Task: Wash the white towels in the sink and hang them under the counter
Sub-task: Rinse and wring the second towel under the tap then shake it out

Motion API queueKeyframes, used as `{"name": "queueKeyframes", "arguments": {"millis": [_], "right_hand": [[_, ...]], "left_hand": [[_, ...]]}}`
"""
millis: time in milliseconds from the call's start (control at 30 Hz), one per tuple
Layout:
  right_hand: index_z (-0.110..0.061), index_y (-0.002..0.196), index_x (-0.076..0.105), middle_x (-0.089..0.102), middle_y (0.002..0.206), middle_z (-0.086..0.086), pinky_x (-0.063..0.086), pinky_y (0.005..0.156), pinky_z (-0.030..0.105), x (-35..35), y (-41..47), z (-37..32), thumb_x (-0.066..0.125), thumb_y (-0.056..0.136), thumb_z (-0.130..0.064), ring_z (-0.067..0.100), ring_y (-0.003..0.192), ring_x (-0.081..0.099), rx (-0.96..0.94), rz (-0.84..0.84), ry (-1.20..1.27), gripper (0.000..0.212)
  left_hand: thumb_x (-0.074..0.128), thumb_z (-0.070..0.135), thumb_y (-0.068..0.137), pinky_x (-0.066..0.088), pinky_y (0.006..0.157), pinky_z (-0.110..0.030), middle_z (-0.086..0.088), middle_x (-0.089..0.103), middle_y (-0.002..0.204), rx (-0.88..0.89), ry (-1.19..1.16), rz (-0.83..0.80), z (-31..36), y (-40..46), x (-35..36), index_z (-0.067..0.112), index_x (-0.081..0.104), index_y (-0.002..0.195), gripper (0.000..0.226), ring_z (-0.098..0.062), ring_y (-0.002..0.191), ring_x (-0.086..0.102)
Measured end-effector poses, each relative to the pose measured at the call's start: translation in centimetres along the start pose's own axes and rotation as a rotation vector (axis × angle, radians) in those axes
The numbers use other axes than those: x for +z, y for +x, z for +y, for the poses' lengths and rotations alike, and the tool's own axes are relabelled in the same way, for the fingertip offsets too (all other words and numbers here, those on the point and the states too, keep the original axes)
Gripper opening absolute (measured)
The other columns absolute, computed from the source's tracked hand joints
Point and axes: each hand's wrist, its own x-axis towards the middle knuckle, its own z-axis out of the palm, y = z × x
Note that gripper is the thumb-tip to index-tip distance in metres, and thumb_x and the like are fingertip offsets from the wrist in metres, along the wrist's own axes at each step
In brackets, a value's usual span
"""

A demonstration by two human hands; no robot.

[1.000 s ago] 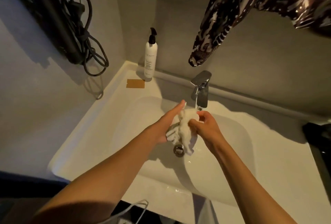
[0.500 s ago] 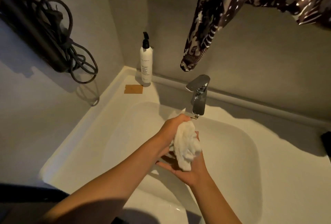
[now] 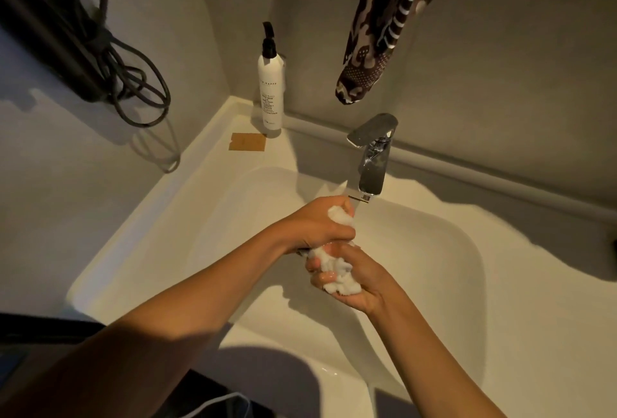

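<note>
A small white towel point(image 3: 340, 279) is bunched into a wet roll over the white sink basin point(image 3: 440, 270), just below the chrome tap point(image 3: 372, 164). My left hand point(image 3: 317, 225) is closed round its upper end, close under the spout. My right hand point(image 3: 354, 279) is closed round its lower end, palm up, fingers curled over the cloth. Both hands touch each other. Most of the towel is hidden inside the two fists.
A white pump bottle point(image 3: 271, 90) stands in the back left corner beside a brown card point(image 3: 247, 142). A patterned dark cloth point(image 3: 370, 47) hangs above the tap. Black cables point(image 3: 110, 60) hang on the left wall.
The towel hung loose from my left hand onto the open right palm; now both fists are clenched round it, one above the other. The view has dipped slightly.
</note>
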Motion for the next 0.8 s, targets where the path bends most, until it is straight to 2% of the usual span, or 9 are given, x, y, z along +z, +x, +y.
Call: {"name": "queueKeyframes", "arguments": {"millis": [67,167,267,433,500,600,667,733,800], "right_hand": [[-0.003,0.104,0.059,0.062,0.082,0.019,0.041,0.040,0.021,-0.3,0.1,-0.2,0.081,0.067,-0.002,0.021,0.062,0.052,-0.004,0.029,-0.149,0.043],[-0.006,0.084,0.074,0.056,0.079,0.016,0.031,0.041,0.020,-0.5,0.1,-0.5,0.086,0.067,-0.015,0.019,0.064,0.037,0.016,0.108,-0.375,0.022],[-0.002,0.086,0.063,0.042,0.069,0.010,0.024,0.041,0.022,-0.4,0.3,-0.4,0.079,0.068,-0.011,0.015,0.056,0.035,0.030,0.203,-0.463,0.025],[-0.005,0.082,0.055,0.042,0.062,0.008,0.026,0.038,0.021,-0.4,1.0,0.5,0.065,0.079,-0.002,0.012,0.048,0.040,-0.035,0.321,-0.588,0.011],[-0.005,0.083,0.055,0.042,0.066,0.012,0.025,0.040,0.021,-0.2,1.2,0.9,0.060,0.076,-0.001,0.013,0.047,0.041,-0.070,0.386,-0.653,0.010],[-0.009,0.081,0.057,0.051,0.063,0.014,0.030,0.039,0.019,0.1,0.9,1.3,0.058,0.075,-0.001,0.013,0.042,0.045,-0.111,0.516,-0.863,0.009],[-0.014,0.078,0.058,0.054,0.059,0.006,0.032,0.036,0.017,0.0,0.8,1.6,0.060,0.078,-0.005,0.011,0.040,0.047,-0.115,0.588,-1.008,0.010],[-0.017,0.078,0.060,0.056,0.061,0.001,0.034,0.036,0.018,-0.4,1.1,2.2,0.062,0.078,-0.012,0.010,0.042,0.049,-0.127,0.635,-1.131,0.006],[-0.020,0.080,0.062,0.065,0.071,0.002,0.041,0.043,0.021,-1.1,1.5,2.9,0.064,0.077,-0.019,0.015,0.055,0.058,-0.151,0.675,-1.269,0.004]], "left_hand": [[0.072,0.008,0.079,0.044,0.056,-0.027,-0.004,0.055,0.074,-0.029,-0.055,-0.007,-0.1,0.2,0.2,0.025,0.058,0.088,0.023,-0.018,0.066,0.052],[0.078,0.015,0.078,0.043,0.054,-0.025,0.002,0.054,0.066,-0.069,-0.061,0.025,-0.3,0.6,0.4,0.025,0.059,0.078,0.022,-0.015,0.062,0.052],[0.080,0.014,0.076,0.039,0.054,-0.021,0.006,0.051,0.062,-0.083,-0.023,0.067,-0.4,1.1,0.7,0.024,0.057,0.069,0.026,-0.011,0.060,0.047],[0.071,0.002,0.072,0.041,0.057,-0.019,0.006,0.053,0.056,-0.194,-0.059,0.143,-0.7,1.5,1.4,0.021,0.058,0.063,0.025,-0.013,0.060,0.052],[0.069,0.000,0.071,0.042,0.057,-0.021,0.002,0.053,0.059,-0.251,-0.063,0.168,-0.9,1.6,1.8,0.019,0.058,0.064,0.023,-0.016,0.061,0.052],[0.068,-0.001,0.067,0.043,0.060,-0.024,-0.001,0.053,0.059,-0.325,-0.076,0.223,-1.4,2.0,2.6,0.018,0.059,0.062,0.021,-0.021,0.063,0.053],[0.067,-0.002,0.067,0.042,0.059,-0.025,-0.001,0.052,0.057,-0.376,-0.094,0.261,-1.8,2.2,2.9,0.016,0.057,0.060,0.022,-0.021,0.062,0.052],[0.066,-0.004,0.067,0.038,0.055,-0.022,-0.001,0.050,0.054,-0.430,-0.125,0.297,-2.4,2.3,3.3,0.015,0.053,0.055,0.027,-0.020,0.057,0.049],[0.065,-0.006,0.067,0.037,0.052,-0.019,-0.002,0.049,0.053,-0.485,-0.167,0.331,-3.3,2.3,3.6,0.015,0.051,0.052,0.029,-0.019,0.053,0.048]]}}
